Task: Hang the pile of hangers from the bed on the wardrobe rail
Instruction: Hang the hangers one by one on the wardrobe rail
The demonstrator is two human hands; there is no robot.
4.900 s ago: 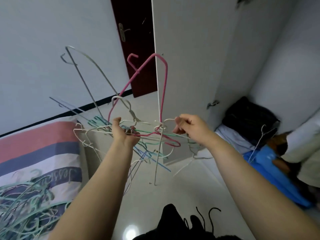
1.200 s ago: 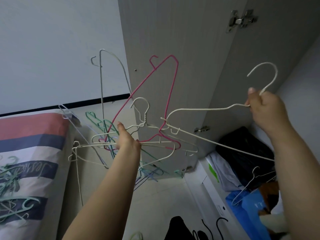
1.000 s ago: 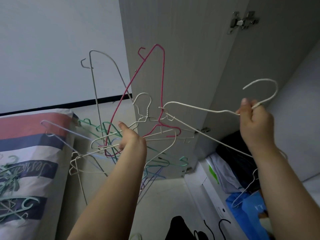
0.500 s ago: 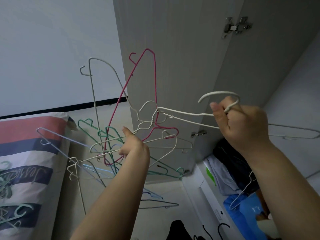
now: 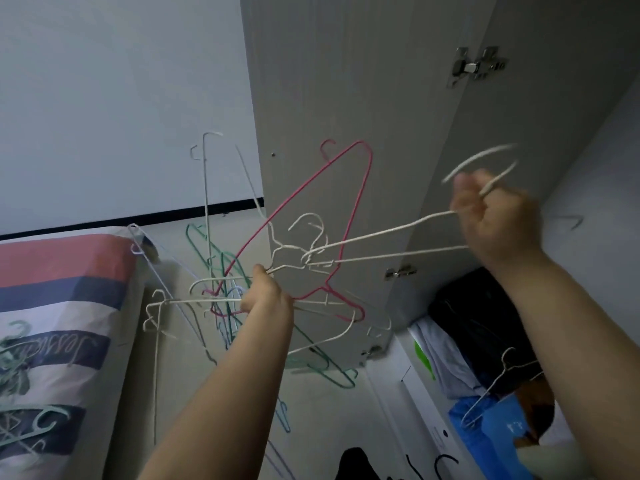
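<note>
My left hand [image 5: 266, 296] is shut on a tangled bunch of wire hangers [image 5: 221, 282] held up in front of the open wardrobe door [image 5: 346, 98]. A pink hanger [image 5: 360, 202] sticks up out of the bunch, with green and white ones around it. My right hand [image 5: 498, 220] grips a white hanger [image 5: 381, 237] by its neck, the hook blurred above my fingers. Its far end still sits in the bunch near my left hand. More green hangers [image 5: 20, 368] lie on the striped bed [image 5: 59, 289] at the left. The wardrobe rail is out of view.
Inside the wardrobe at lower right lie dark clothes [image 5: 485, 323], a blue bag [image 5: 498, 431] and one white hanger [image 5: 498, 382]. A door hinge [image 5: 474, 67] sits at upper right. Black hangers and dark cloth [image 5: 360, 465] lie on the floor below.
My right hand, holding the white hanger, has swung back out to the right and up, away from the bunch. My left hand keeps the bunch in about the same place.
</note>
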